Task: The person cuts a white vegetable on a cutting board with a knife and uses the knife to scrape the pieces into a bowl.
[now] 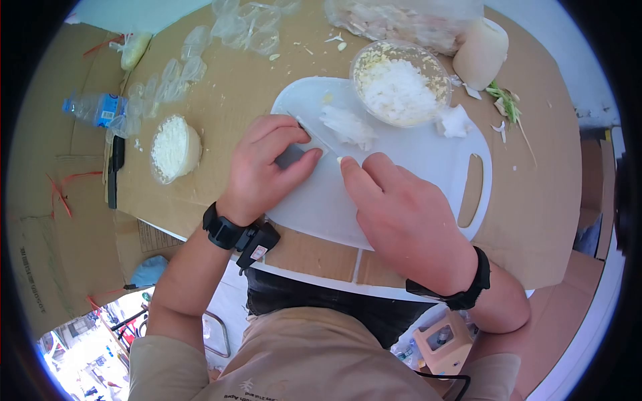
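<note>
My right hand [408, 207] is closed around what looks like a knife [315, 132]. Its thin blade lies slantwise over the white cutting board [414, 207], and the handle is hidden in the fist. Close to the blade, my left hand [267, 160] has its fingers curled and its thumb towards them. A pale bit shows by the thumb, too small to name. Beyond the blade lies a heap of white shreds [348, 127]. A clear bowl [358, 100] at the board's far edge holds white and yellowish chopped bits. Beside it sits a white star-shaped piece [455, 121].
A small tub of white powder or fine bits [172, 150] stands left of the board. Farther back are a cut white radish [480, 57], green trimmings [506, 100], a clear plastic bag [401, 23] and plastic cups [257, 27]. A bottle [97, 108] lies at the left.
</note>
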The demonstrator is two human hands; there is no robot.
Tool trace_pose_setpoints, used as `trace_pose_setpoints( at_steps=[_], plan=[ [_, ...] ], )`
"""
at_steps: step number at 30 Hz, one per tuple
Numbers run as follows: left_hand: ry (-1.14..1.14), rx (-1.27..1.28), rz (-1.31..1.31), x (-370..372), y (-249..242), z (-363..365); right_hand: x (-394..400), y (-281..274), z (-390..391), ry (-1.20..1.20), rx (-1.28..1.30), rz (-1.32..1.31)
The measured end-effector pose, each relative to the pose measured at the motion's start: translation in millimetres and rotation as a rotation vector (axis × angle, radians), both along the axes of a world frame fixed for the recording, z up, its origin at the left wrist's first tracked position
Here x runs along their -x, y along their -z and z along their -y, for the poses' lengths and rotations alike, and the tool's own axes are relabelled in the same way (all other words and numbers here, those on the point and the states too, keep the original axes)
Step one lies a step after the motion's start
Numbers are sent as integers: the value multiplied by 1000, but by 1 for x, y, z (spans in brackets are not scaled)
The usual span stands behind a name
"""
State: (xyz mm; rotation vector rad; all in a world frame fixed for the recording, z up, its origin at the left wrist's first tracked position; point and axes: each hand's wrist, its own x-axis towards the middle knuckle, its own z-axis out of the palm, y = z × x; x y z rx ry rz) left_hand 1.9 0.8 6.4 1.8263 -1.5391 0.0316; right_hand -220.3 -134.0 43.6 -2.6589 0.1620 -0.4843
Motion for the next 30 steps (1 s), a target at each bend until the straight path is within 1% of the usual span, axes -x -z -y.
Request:
trace_pose_setpoints(
  at_steps=[8, 12, 14, 18, 20, 30],
  plan=[
    [23, 25, -6, -1, 3, 1, -7, 13, 2, 4, -73, -18],
    [24, 32, -6, -1, 1, 2, -8, 13, 5, 4, -68, -6],
    [29, 18, 68, -3, -1, 3, -7, 14, 6, 14, -79, -4],
    [33, 24, 93, -2, -1, 2, -7, 15, 8, 36, -54, 10],
    [6, 3, 1, 0, 0, 0, -8, 14, 6, 67, -15, 52],
    [-4, 12, -25, 1, 0, -1, -8, 7, -4, 37, 25, 62]
  ],
)
